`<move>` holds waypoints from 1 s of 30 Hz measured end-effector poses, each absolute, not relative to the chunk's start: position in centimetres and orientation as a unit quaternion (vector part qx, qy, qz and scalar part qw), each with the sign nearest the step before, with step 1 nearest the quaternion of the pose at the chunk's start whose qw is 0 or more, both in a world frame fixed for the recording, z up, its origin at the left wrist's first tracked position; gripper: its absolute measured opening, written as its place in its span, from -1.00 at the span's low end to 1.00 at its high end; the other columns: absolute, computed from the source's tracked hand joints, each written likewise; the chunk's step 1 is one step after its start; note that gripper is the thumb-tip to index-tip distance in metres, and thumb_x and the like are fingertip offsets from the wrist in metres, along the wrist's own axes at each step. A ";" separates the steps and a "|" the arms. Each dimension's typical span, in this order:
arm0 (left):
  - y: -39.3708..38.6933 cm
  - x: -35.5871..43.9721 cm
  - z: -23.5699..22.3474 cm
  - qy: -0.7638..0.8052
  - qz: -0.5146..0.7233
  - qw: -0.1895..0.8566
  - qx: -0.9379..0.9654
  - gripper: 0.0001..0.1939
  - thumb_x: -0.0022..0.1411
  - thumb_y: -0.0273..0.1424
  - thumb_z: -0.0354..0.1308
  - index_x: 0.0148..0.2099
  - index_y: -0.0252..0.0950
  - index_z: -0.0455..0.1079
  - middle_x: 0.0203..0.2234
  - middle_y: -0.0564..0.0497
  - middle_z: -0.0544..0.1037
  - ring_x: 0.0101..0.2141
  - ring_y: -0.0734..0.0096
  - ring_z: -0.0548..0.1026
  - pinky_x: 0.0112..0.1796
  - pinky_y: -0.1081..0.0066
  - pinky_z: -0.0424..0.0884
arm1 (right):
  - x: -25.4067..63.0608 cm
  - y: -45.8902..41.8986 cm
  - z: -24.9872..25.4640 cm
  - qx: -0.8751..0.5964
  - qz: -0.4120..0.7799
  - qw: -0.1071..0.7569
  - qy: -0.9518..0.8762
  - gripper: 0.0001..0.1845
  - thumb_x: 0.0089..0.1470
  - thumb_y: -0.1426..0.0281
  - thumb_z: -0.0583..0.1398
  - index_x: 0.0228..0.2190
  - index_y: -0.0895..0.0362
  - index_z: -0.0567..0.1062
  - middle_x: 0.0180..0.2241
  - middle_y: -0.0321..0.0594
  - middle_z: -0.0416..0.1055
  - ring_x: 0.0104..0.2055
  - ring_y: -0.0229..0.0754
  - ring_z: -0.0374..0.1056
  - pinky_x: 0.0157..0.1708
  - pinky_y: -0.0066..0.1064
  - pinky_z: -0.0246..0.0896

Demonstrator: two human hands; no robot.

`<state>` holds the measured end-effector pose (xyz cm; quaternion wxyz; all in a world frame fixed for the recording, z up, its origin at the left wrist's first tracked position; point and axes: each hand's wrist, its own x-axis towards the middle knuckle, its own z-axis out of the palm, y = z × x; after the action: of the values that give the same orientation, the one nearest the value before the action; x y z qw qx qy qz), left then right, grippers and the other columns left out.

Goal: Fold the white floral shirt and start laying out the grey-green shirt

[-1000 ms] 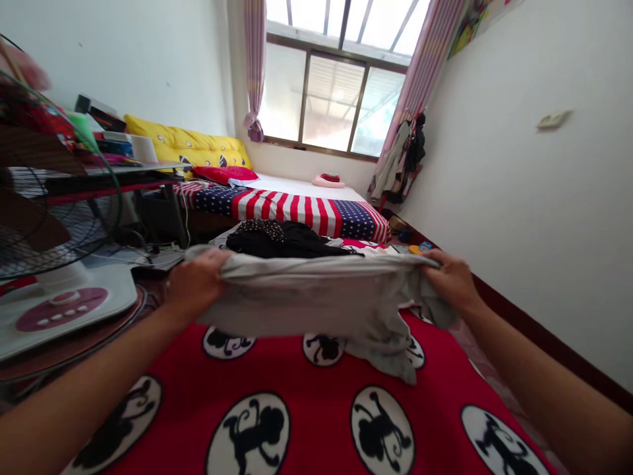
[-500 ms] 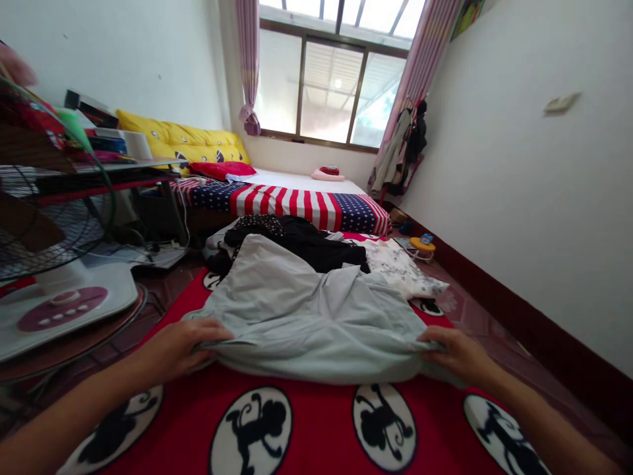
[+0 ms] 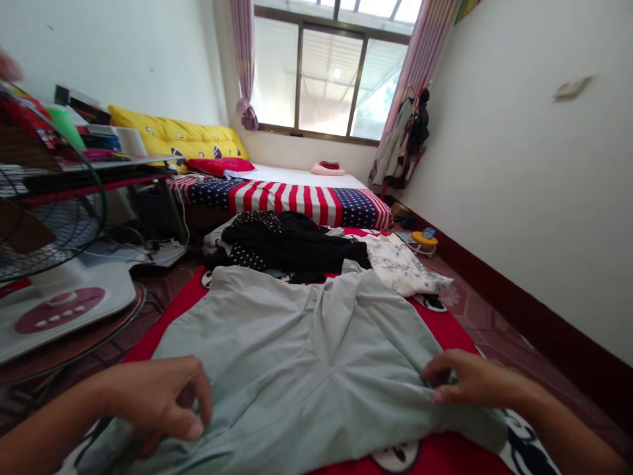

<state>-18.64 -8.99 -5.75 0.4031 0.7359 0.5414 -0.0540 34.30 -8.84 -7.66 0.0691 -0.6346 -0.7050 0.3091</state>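
Observation:
A pale grey-green garment (image 3: 297,349) lies spread out and wrinkled on a red blanket (image 3: 440,323) printed with black monkey figures. My left hand (image 3: 158,402) rests on its near left part with the fingers curled, pinching the cloth. My right hand (image 3: 469,379) pinches the garment's near right edge between thumb and fingers. Both forearms reach in from the bottom of the view.
Beyond the garment lie a heap of black clothes (image 3: 291,244) and a white flowered cloth (image 3: 405,267). A stars-and-stripes bedcover (image 3: 306,198) lies farther back under the window. A standing fan (image 3: 49,224) with its white base is at the left. A white wall runs along the right.
The garment, held up and stretched between both hands a second ago, has been brought down and pulled toward me, and now lies flat on the blanket. Both hands have moved nearer.

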 end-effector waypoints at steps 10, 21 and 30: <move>-0.5 -9.5 -14.2 0.513 0.183 0.135 0.828 -0.54 0.22 -0.37 0.03 0.16 -0.29 0.36 0.20 -0.21 0.31 0.16 0.15 0.31 0.16 0.18 0.20 | 24.4 0.9 -9.8 -0.577 0.276 0.425 -0.640 -0.61 -0.18 0.27 0.28 -0.24 0.15 0.55 -0.27 -0.15 0.53 -0.26 -0.09 0.46 -0.23 -0.25 0.37; -0.6 -7.5 -18.9 0.555 0.188 -0.020 0.810 -0.50 0.31 -0.23 0.00 0.28 -0.09 0.19 0.29 -0.07 0.17 0.27 0.12 0.10 0.22 -0.02 0.01 | 19.6 13.0 -12.4 -0.670 0.257 0.382 -0.583 -0.79 -0.23 0.39 0.35 -0.48 0.13 0.44 -0.45 -0.19 0.47 -0.32 -0.09 0.43 -0.38 -0.36 0.32; -0.6 -7.3 -18.6 0.562 0.191 -0.009 0.805 -0.50 0.31 -0.22 0.01 0.27 -0.10 0.19 0.29 -0.09 0.17 0.28 0.11 0.09 0.23 -0.03 -0.01 | 20.4 11.7 -16.2 -0.695 0.190 0.334 -0.608 -0.70 -0.29 0.43 0.35 -0.71 0.09 0.29 -0.69 -0.39 0.26 -0.48 -0.17 0.30 -0.45 -0.44 0.07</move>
<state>-7.33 -0.65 -18.64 -0.0088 0.8046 0.5621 0.1914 20.38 11.71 -16.25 0.3340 -0.6949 -0.6079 0.1901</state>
